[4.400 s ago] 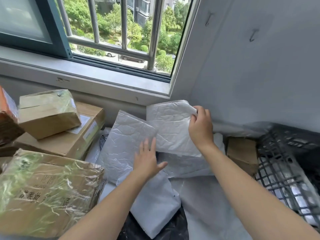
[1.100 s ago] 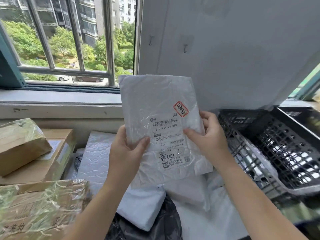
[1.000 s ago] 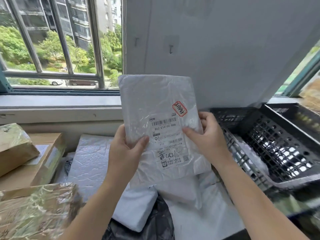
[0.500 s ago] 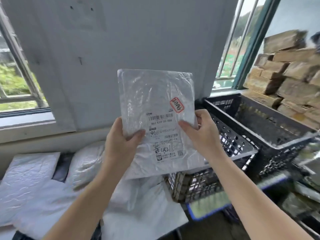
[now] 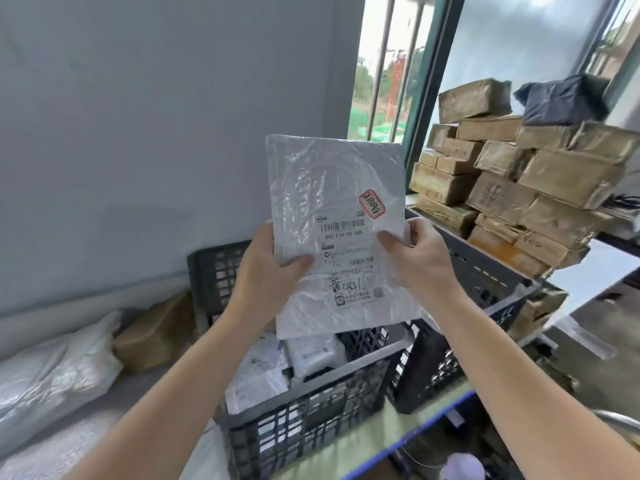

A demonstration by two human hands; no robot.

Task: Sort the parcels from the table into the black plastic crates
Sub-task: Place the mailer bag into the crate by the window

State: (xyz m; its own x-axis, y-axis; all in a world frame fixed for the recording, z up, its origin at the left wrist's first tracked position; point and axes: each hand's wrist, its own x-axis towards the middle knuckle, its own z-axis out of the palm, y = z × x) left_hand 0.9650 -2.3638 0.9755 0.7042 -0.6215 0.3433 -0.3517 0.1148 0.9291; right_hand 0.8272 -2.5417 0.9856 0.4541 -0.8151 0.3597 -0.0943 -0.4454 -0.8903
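I hold a flat white plastic mailer parcel (image 5: 332, 209) upright in front of me, its shipping label and red sticker facing me. My left hand (image 5: 266, 268) grips its lower left edge, thumb on the front. My right hand (image 5: 419, 261) pinches its lower right edge. The parcel hangs above a black plastic crate (image 5: 311, 410) that holds several white parcels. A second black crate (image 5: 485, 289) stands just right of it, its inside mostly hidden by the parcel and my right arm.
A stack of several brown taped boxes (image 5: 512, 174) with a black bag (image 5: 561, 98) on top rises at the right. White bagged parcels (image 5: 52, 368) and a small brown box (image 5: 152, 334) lie on the table at left. A grey wall stands behind.
My view has swung right, from the table's parcels to the crates. The parcel, lifted earlier from the pile, now hangs over the near crate. Both hands keep the same hold.
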